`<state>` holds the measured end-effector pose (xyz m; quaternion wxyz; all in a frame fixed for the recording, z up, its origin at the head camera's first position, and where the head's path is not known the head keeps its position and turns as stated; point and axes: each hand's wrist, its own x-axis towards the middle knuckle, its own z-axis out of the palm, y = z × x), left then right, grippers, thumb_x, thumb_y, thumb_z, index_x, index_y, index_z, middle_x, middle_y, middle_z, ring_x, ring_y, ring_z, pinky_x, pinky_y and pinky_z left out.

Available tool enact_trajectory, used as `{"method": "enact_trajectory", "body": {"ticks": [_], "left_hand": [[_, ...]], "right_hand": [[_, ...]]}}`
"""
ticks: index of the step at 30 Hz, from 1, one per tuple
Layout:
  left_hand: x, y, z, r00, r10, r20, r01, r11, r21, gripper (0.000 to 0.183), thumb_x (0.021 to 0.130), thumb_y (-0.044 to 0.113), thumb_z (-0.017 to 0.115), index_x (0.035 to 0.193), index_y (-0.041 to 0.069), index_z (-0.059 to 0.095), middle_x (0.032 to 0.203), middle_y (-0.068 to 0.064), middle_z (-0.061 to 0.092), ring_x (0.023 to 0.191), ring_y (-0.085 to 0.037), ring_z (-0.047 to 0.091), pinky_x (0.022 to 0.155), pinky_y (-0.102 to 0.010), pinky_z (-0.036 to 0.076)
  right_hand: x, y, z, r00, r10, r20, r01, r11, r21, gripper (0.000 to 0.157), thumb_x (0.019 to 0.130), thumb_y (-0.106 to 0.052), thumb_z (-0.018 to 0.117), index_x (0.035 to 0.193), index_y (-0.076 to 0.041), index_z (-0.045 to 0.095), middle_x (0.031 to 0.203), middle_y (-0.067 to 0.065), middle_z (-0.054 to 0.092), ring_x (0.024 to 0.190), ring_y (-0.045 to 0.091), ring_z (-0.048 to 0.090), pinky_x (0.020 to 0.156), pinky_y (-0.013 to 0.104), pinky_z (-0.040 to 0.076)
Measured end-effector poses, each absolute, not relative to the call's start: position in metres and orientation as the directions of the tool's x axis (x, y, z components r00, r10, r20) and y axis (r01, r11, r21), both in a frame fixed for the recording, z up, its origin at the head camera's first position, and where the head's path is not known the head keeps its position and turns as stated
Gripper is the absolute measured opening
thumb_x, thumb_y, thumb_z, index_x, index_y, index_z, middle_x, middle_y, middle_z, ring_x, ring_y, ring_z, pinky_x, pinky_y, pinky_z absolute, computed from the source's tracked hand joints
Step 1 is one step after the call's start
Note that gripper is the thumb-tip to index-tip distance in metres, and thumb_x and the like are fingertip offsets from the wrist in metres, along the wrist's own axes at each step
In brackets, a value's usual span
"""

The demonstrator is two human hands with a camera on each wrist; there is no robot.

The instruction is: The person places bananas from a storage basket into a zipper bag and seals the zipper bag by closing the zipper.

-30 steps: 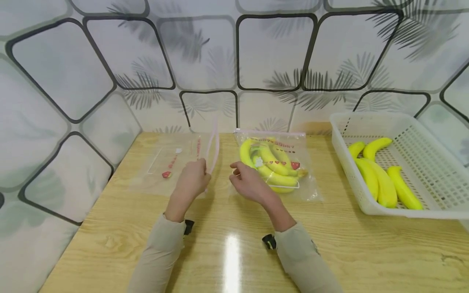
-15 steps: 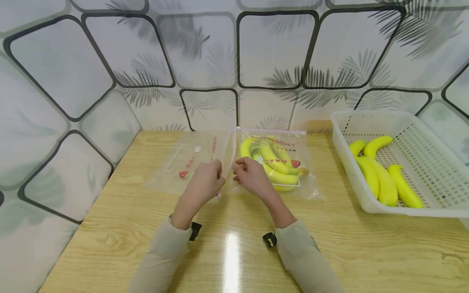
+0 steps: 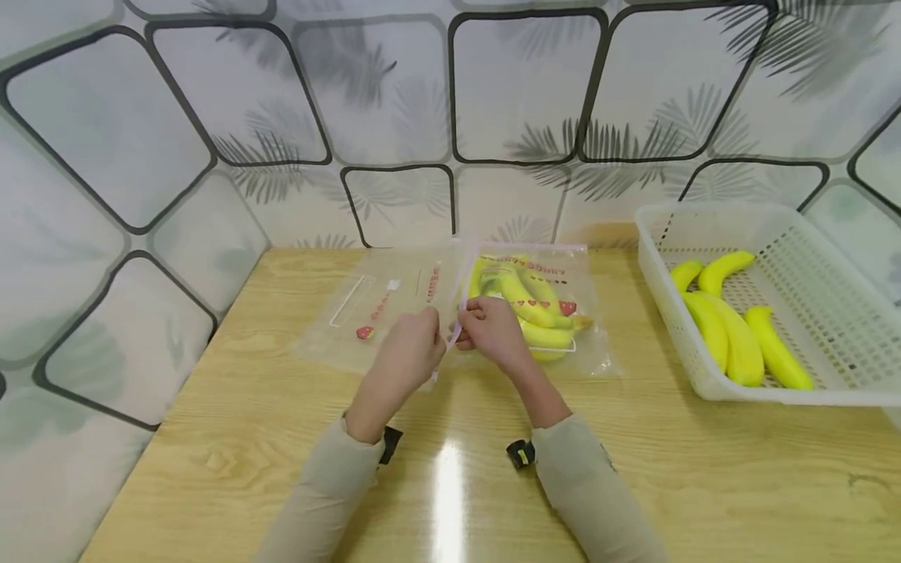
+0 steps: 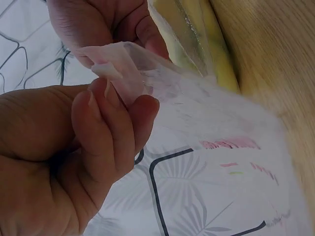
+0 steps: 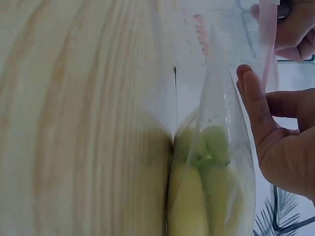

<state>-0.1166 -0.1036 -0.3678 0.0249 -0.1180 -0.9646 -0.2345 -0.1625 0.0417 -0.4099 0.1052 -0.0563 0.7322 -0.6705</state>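
My left hand (image 3: 404, 352) pinches the pink zip edge of a clear zip bag (image 3: 352, 336) with red print and no bananas visible in it. In the left wrist view a small white slider (image 4: 106, 71) sits on the bag's zip by the left fingertips (image 4: 108, 93). My right hand (image 3: 498, 332) holds the same pink edge between thumb and fingers, as the right wrist view shows near its fingertips (image 5: 246, 73). Beneath and beside the right hand lies a second zip bag (image 3: 594, 352), filled with several yellow bananas (image 3: 542, 338), partly hidden by that hand.
A white plastic basket (image 3: 866, 313) stands on the right of the wooden table (image 3: 211, 438), with several bananas (image 3: 735, 340) at its left side. Patterned cloth (image 3: 521, 86) hangs behind and to the left.
My left hand has carried the bag to the right, so its pink edge now overlaps the banana-filled bag's left side. My right hand has taken hold of that edge.
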Motion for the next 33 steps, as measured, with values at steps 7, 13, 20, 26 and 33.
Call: {"method": "enact_trajectory", "body": {"ticks": [7, 13, 20, 26, 33], "left_hand": [[-0.13, -0.087, -0.371, -0.983, 0.15, 0.11, 0.184, 0.859, 0.478, 0.011, 0.092, 0.002, 0.06, 0.084, 0.001, 0.052, 0.064, -0.008, 0.05, 0.054, -0.018, 0.045, 0.046, -0.027, 0.034], [-0.142, -0.079, -0.365, -0.977, 0.094, 0.19, 0.175, 0.863, 0.475, 0.009, 0.087, -0.003, 0.056, 0.083, 0.001, 0.05, 0.061, -0.007, 0.047, 0.053, -0.02, 0.043, 0.044, -0.03, 0.034], [-0.139, -0.072, -0.366, -0.914, 0.116, 0.388, 0.24, 0.927, 0.289, 0.014, 0.089, 0.002, 0.064, 0.088, 0.002, 0.05, 0.054, -0.008, 0.047, 0.043, -0.02, 0.045, 0.037, -0.032, 0.036], [-0.137, -0.066, -0.375, -0.766, 0.221, 0.604, 0.3, 0.953, 0.031, 0.019, 0.085, 0.004, 0.073, 0.082, 0.005, 0.054, 0.049, -0.002, 0.041, 0.04, -0.009, 0.021, 0.038, -0.021, 0.018], [-0.136, -0.069, -0.378, -0.636, 0.233, 0.736, 0.331, 0.944, -0.012, 0.026, 0.079, 0.001, 0.075, 0.076, 0.006, 0.05, 0.048, -0.002, 0.039, 0.045, -0.008, 0.013, 0.038, -0.021, 0.016]], "right_hand": [[-0.16, 0.049, -0.41, -0.972, -0.216, -0.094, 0.071, 0.112, -0.991, 0.023, 0.094, 0.002, 0.053, 0.111, 0.013, 0.063, 0.074, 0.016, 0.069, 0.059, 0.012, 0.065, 0.058, 0.03, 0.06], [-0.168, 0.06, -0.405, -0.98, -0.168, -0.105, 0.086, 0.116, -0.989, 0.023, 0.097, -0.003, 0.055, 0.108, 0.015, 0.064, 0.077, 0.019, 0.071, 0.059, 0.013, 0.067, 0.057, 0.029, 0.06], [-0.171, 0.064, -0.399, -0.981, -0.142, -0.132, 0.115, 0.123, -0.986, 0.026, 0.097, -0.005, 0.056, 0.105, 0.018, 0.065, 0.071, 0.014, 0.07, 0.055, 0.011, 0.066, 0.056, 0.029, 0.06], [-0.172, 0.062, -0.399, -0.983, -0.12, -0.136, 0.123, 0.11, -0.986, 0.022, 0.095, -0.001, 0.055, 0.1, 0.017, 0.066, 0.067, 0.012, 0.066, 0.052, 0.01, 0.064, 0.053, 0.027, 0.059], [-0.172, 0.062, -0.402, -0.985, -0.098, -0.14, 0.13, 0.106, -0.986, 0.023, 0.095, -0.001, 0.054, 0.102, 0.017, 0.067, 0.067, 0.011, 0.066, 0.052, 0.01, 0.064, 0.053, 0.026, 0.058]]}}
